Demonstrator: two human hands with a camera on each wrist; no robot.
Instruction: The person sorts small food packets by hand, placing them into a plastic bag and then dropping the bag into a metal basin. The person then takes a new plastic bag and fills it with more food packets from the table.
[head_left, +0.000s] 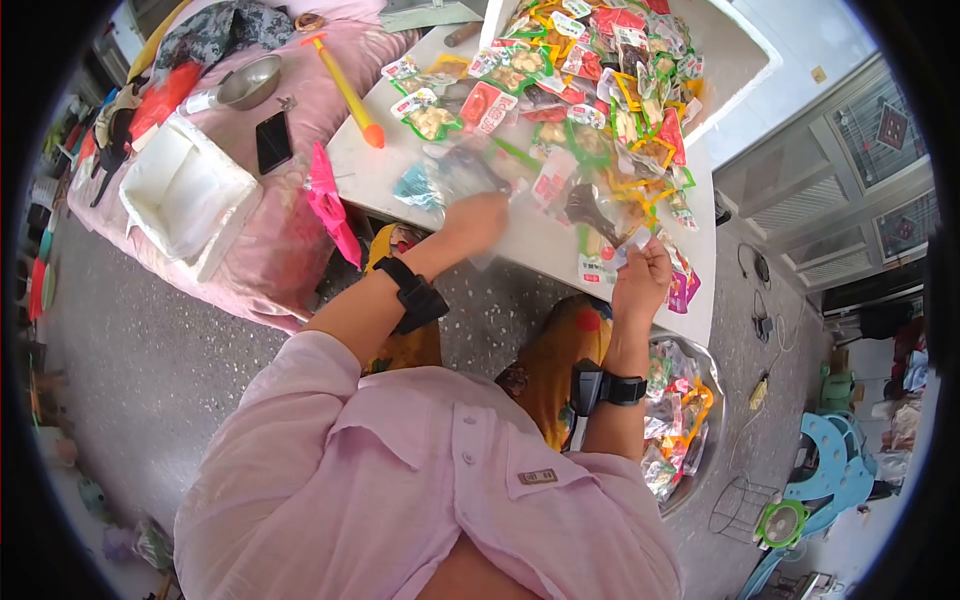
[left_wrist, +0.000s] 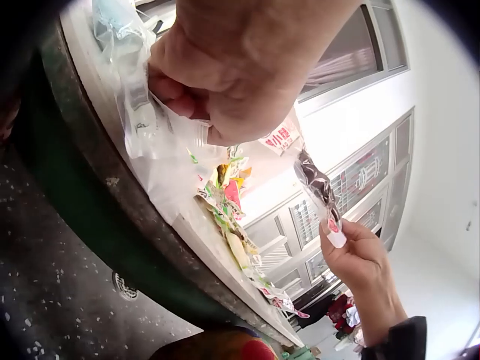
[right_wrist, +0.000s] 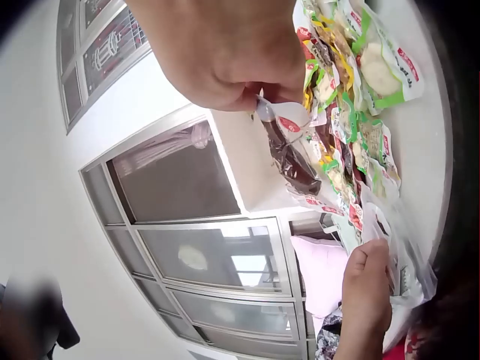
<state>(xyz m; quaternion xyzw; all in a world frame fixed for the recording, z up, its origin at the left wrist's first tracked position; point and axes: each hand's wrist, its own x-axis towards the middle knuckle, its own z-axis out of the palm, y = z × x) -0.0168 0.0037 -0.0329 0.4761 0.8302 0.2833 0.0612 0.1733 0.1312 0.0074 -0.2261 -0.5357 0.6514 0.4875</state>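
At the table's near edge, my left hand [head_left: 478,225] grips a clear plastic bag [head_left: 458,172], blurred in the head view. The left wrist view shows my fingers curled into the thin film of the bag [left_wrist: 161,165], which hangs over the table edge. My right hand [head_left: 643,280] pinches one end of a clear snack packet [right_wrist: 289,154] with dark brown food inside and a red-and-white label. This packet is held up above the tabletop, tilted. Many colourful snack packets [head_left: 575,85] lie heaped just beyond both hands.
A white foam box [head_left: 745,85] lies at the table's far side, packets spilling from it. Beside my right leg stands a metal basin [head_left: 712,440] of packets. Left, the pink-covered bed [head_left: 290,215] holds a foam box [head_left: 190,190], a phone [head_left: 272,142] and a metal bowl [head_left: 250,83].
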